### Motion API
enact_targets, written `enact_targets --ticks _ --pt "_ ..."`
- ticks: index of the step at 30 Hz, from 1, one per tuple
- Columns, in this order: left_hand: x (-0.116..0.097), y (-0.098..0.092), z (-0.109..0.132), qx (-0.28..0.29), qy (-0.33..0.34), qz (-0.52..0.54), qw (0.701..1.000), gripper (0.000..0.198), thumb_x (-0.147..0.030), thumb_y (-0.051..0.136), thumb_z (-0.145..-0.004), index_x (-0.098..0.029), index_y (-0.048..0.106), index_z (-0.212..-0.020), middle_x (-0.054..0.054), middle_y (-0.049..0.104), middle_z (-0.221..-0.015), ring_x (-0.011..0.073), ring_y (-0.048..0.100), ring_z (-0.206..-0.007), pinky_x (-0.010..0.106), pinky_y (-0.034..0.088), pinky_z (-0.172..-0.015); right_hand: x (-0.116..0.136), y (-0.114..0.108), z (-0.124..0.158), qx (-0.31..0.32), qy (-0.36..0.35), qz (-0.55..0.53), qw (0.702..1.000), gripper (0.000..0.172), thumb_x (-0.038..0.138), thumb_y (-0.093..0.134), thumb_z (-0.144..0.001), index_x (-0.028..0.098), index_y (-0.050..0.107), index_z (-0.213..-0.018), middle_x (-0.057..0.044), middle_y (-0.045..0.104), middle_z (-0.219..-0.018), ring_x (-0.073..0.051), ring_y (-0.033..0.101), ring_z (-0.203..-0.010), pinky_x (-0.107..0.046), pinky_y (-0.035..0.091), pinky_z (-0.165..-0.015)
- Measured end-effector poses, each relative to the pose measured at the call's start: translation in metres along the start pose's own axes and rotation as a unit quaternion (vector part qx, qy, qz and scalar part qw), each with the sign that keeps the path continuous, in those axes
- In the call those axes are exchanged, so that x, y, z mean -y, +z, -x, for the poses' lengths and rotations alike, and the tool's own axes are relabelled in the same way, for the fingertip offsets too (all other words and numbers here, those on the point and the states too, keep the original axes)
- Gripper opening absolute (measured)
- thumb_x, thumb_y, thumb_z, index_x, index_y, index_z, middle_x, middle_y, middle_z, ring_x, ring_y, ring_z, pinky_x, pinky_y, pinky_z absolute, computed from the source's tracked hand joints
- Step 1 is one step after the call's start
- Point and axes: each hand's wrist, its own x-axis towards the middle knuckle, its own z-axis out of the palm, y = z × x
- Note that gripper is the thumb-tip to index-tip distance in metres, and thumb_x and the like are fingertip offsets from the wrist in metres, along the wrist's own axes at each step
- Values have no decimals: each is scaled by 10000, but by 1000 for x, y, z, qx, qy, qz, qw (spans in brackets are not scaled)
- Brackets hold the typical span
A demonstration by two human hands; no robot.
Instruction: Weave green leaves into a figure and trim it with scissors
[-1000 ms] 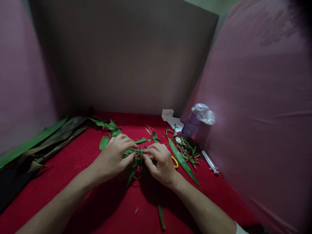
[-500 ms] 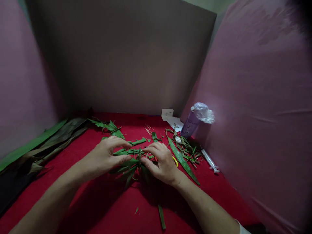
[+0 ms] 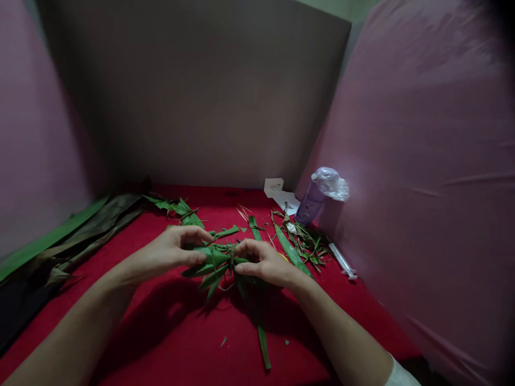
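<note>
A small bundle of green leaf strips (image 3: 215, 265), tied at its middle with a thin brown fibre, is held a little above the red cloth (image 3: 169, 332). My left hand (image 3: 173, 252) pinches the bundle's left side between thumb and fingers. My right hand (image 3: 263, 262) pinches its right side at the knot. Loose strip ends fan downward and to the left from the knot. The two hands are close together, nearly touching at the tie.
Long green and dried leaves (image 3: 68, 230) lie along the left edge. Cut leaf scraps (image 3: 300, 244) and a long strip (image 3: 262, 343) litter the cloth. A purple bottle with a plastic-wrapped top (image 3: 317, 195), a syringe (image 3: 341, 261) and white paper (image 3: 281, 193) sit at the right. Pink panels and a brown board wall in the space.
Both hands have lifted the leaf bundle off the cloth and drawn it slightly toward me. The left hand shifted from lying over the leaves to pinching them.
</note>
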Motion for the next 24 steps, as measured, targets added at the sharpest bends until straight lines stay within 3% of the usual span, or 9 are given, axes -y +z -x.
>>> enact_targets --ticks 3,5,8,12,18,24 --pt "3 1 -4 -100 31 101 989 470 -355 676 -689 -187 546 -1109 33 658 -782 180 621 -666 291 467 -611 1 -3 -2 -16 3 -126 992 286 259 744 -642 166 590 -865 11 587 -789 -104 543 -692 -243 417 -677" --pt "7 2 -7 -134 43 166 976 504 -391 675 -694 -182 530 -1129 55 673 -820 210 646 -745 324 485 -686 4 -6 -3 -36 5 -168 985 328 292 765 -612 165 595 -862 5 603 -797 -110 558 -702 -249 423 -693" --pt "8 8 -9 -96 32 241 965 438 -458 647 -707 -167 577 -1027 99 695 -882 233 650 -812 360 482 -750 8 -9 -3 -82 25 -192 978 373 345 783 -571 158 607 -842 2 612 -751 -114 558 -654 -251 427 -650" --pt "3 21 -8 -55 36 230 971 393 -483 610 -731 -155 640 -945 125 692 -955 252 624 -907 355 448 -803 10 -12 -5 -130 30 -214 968 371 344 798 -531 146 620 -788 4 607 -714 -100 531 -595 -236 411 -589" --pt "2 41 -9 -125 37 148 980 226 -380 692 -676 -168 680 -754 34 675 -701 173 589 -654 272 428 -650 8 -9 -7 -142 29 -223 964 355 329 804 -516 147 622 -759 21 599 -696 -96 531 -598 -229 401 -593" --pt "10 47 -13 -157 6 182 971 150 -275 756 -604 -153 713 -682 12 653 -555 109 520 -472 225 381 -488 6 -5 -7 -124 23 -205 971 361 336 795 -526 159 622 -788 15 622 -720 -113 560 -638 -251 412 -661"
